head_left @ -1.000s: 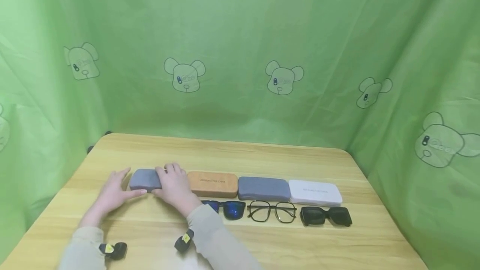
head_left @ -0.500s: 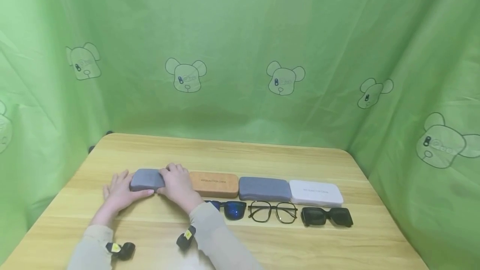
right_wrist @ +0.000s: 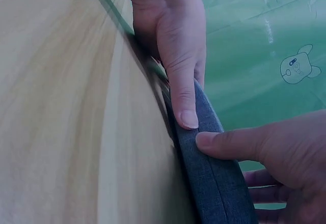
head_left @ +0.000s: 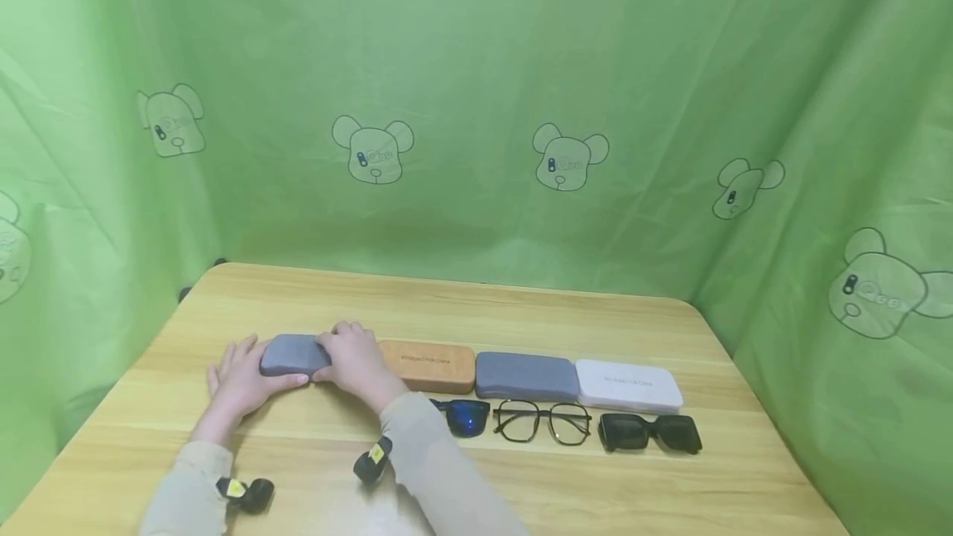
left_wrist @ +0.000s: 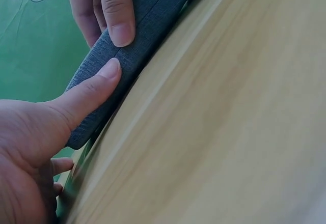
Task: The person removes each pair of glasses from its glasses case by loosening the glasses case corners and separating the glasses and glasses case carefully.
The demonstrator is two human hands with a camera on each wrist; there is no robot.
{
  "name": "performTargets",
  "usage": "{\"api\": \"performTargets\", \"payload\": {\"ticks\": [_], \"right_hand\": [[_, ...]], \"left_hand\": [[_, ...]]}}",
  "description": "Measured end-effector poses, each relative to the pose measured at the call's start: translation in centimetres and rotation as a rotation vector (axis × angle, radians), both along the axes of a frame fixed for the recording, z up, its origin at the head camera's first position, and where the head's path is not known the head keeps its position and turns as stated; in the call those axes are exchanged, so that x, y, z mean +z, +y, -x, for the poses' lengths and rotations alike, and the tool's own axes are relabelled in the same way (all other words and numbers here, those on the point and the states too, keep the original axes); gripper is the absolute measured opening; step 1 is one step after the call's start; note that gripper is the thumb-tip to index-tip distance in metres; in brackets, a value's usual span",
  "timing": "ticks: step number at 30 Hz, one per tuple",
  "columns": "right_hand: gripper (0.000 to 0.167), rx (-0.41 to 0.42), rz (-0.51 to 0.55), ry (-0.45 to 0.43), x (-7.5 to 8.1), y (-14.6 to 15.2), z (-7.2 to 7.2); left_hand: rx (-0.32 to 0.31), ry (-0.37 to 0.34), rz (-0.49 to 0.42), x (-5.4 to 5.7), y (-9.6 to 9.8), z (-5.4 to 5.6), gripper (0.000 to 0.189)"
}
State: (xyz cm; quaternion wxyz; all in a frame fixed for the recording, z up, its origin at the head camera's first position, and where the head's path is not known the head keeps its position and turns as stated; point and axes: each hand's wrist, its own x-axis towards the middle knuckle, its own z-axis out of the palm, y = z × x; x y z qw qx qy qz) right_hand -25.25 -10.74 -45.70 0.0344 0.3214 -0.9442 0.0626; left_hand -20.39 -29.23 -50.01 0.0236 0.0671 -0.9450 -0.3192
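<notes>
At the left end of a row of cases lies a closed grey-blue glasses case, its front seam showing in both wrist views. My left hand is at its left end, thumb on the front side by the seam; its other fingers are partly hidden. My right hand grips the case's right part, thumb on the front and fingers over the top and back. The two thumbs lie close together along the seam. The right hand covers the case's right end.
To the right stand a brown case, another grey-blue case and a white case. In front lie blue-lensed sunglasses, partly behind the right sleeve, clear-lens glasses and black sunglasses. Green curtain surrounds the table.
My left hand has moved right, closing in on the case's left end, its thumb sliding along the front. The right hand has shifted slightly right on the case, which still looks closed.
</notes>
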Motion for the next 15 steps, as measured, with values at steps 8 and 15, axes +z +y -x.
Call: {"api": "performTargets", "payload": {"ticks": [8,15], "right_hand": [[0.059,0.054,0.001,-0.044,0.5,0.2,0.7],[0.055,0.159,-0.069,-0.077,1.2,0.3,1.9]], "left_hand": [[0.008,-0.001,0.007,0.1,0.1,0.0,0.105],[0.015,0.000,0.008,0.1,0.1,0.0,0.107]]}}
